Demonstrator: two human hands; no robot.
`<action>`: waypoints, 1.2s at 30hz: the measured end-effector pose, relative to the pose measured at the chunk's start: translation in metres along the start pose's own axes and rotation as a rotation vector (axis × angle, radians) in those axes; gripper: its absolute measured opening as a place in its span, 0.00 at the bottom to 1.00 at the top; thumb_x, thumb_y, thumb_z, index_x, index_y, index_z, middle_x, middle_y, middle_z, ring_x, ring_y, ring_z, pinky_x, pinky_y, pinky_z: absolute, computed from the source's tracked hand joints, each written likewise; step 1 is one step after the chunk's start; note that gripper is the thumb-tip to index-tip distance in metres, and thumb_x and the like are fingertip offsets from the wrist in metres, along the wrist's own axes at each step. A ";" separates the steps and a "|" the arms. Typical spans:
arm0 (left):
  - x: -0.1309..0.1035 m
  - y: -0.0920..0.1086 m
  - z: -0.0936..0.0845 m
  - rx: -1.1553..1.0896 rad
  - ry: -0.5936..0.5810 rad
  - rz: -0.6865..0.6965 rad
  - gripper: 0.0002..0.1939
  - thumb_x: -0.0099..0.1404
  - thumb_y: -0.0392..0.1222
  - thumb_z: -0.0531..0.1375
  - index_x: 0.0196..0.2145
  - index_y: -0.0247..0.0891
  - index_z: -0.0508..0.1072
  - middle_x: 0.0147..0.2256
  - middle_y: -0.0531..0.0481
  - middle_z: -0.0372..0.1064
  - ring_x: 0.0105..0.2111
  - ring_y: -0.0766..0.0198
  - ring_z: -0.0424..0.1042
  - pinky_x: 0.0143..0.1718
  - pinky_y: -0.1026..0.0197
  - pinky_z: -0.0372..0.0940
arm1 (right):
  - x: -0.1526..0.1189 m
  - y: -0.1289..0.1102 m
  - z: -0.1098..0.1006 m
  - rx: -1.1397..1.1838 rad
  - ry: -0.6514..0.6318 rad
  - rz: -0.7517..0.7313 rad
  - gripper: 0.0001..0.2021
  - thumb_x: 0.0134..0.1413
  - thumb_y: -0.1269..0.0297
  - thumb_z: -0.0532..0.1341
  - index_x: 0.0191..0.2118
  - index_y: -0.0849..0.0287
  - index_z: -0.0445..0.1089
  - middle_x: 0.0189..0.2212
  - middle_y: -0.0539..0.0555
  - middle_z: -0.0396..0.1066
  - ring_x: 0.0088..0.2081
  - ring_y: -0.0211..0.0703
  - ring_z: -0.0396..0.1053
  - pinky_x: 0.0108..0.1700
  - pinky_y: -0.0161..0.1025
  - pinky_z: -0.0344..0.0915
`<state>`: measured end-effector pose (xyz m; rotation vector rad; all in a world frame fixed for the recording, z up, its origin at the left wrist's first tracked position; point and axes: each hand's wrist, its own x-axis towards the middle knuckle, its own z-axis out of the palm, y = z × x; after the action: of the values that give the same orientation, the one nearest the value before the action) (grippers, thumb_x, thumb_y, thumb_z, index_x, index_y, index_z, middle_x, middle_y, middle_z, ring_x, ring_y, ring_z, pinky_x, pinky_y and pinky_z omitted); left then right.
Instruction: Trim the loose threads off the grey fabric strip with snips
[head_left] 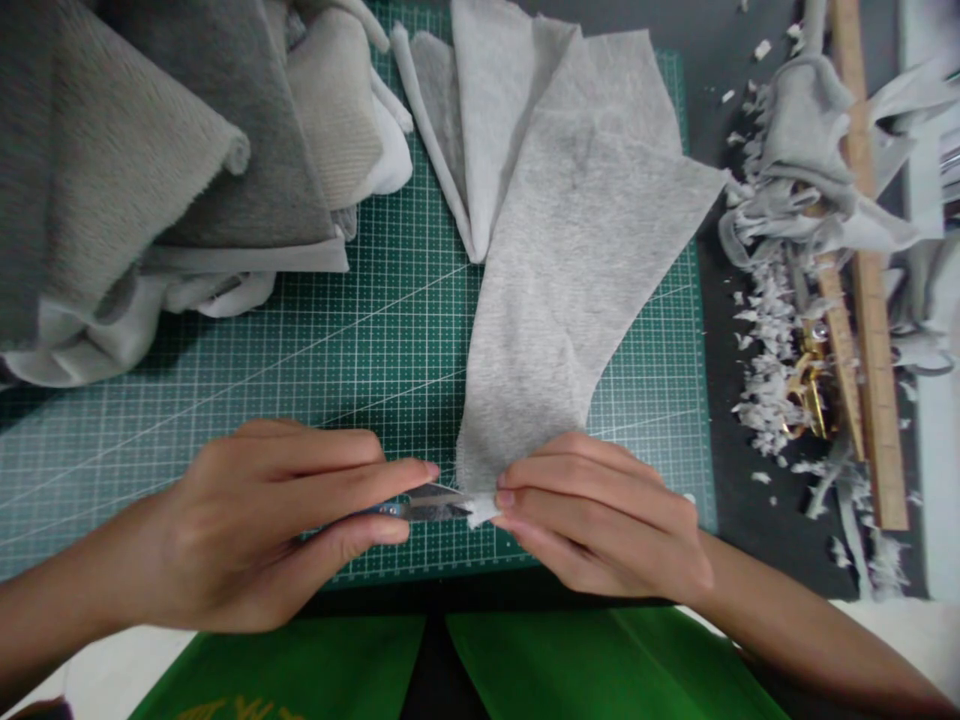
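- Green fabric [315, 665] is seen at 6 o'clock, nearest the camera.
- Small thread snips [429, 503] are held in the left hand [255, 520], the fingers closed around the handle; the blades point toward 3 o'clock and meet the lower corner of the grey fabric piece.
- That corner is pinched between the fingers of the right hand [600, 520], which are closed narrowly on it.
- The grey fabric piece [570, 270] is spread from the hands toward 12 o'clock on the green cutting mat [315, 350].
- Fabric scraps [765, 390] and a wooden ruler [870, 270] are seen at 3 o'clock on the dark table [720, 420].
- Folded plush fabrics [150, 160] are stacked at 10 o'clock.
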<state>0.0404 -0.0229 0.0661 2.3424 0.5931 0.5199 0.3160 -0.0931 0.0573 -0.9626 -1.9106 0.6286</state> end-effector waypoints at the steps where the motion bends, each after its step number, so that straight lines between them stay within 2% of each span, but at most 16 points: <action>1: 0.000 0.000 0.000 0.005 0.003 0.003 0.15 0.74 0.41 0.59 0.56 0.42 0.74 0.39 0.49 0.79 0.29 0.66 0.78 0.28 0.64 0.72 | 0.000 0.000 0.000 -0.003 0.002 0.004 0.01 0.62 0.76 0.67 0.39 0.69 0.77 0.34 0.58 0.80 0.32 0.44 0.78 0.29 0.41 0.78; 7: 0.000 0.000 0.000 0.006 0.002 0.012 0.14 0.74 0.40 0.59 0.55 0.42 0.75 0.38 0.51 0.79 0.29 0.67 0.77 0.27 0.63 0.72 | 0.000 0.000 0.001 -0.005 0.006 0.003 0.01 0.62 0.76 0.67 0.39 0.69 0.77 0.34 0.59 0.81 0.32 0.43 0.78 0.29 0.41 0.78; 11: -0.003 -0.001 -0.001 -0.034 -0.021 -0.020 0.17 0.74 0.42 0.59 0.59 0.44 0.72 0.40 0.49 0.77 0.29 0.66 0.77 0.25 0.63 0.69 | 0.000 0.001 0.001 0.009 0.006 -0.007 0.01 0.62 0.77 0.67 0.39 0.70 0.77 0.33 0.60 0.80 0.32 0.44 0.78 0.30 0.41 0.77; 23: -0.008 -0.001 0.003 0.023 0.003 -0.004 0.17 0.73 0.41 0.61 0.57 0.42 0.74 0.41 0.49 0.78 0.32 0.65 0.78 0.31 0.63 0.74 | 0.001 0.001 0.000 0.020 0.001 -0.020 0.01 0.61 0.79 0.68 0.37 0.74 0.78 0.34 0.61 0.80 0.33 0.44 0.78 0.30 0.40 0.76; 29: -0.006 0.001 0.001 0.019 0.014 -0.007 0.15 0.73 0.41 0.60 0.56 0.43 0.75 0.40 0.50 0.78 0.31 0.66 0.78 0.32 0.63 0.73 | 0.000 0.000 0.001 -0.009 0.002 -0.002 0.01 0.62 0.77 0.68 0.39 0.70 0.78 0.34 0.59 0.80 0.33 0.43 0.78 0.31 0.40 0.77; 36: -0.004 0.002 -0.002 -0.036 -0.024 -0.054 0.18 0.73 0.43 0.59 0.58 0.45 0.73 0.40 0.49 0.78 0.29 0.65 0.78 0.26 0.64 0.70 | 0.001 -0.001 0.001 0.009 -0.009 -0.011 0.02 0.62 0.78 0.67 0.37 0.74 0.78 0.33 0.61 0.80 0.33 0.44 0.77 0.30 0.41 0.76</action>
<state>0.0367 -0.0251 0.0679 2.2892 0.6287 0.4729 0.3148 -0.0928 0.0581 -0.9442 -1.9186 0.6353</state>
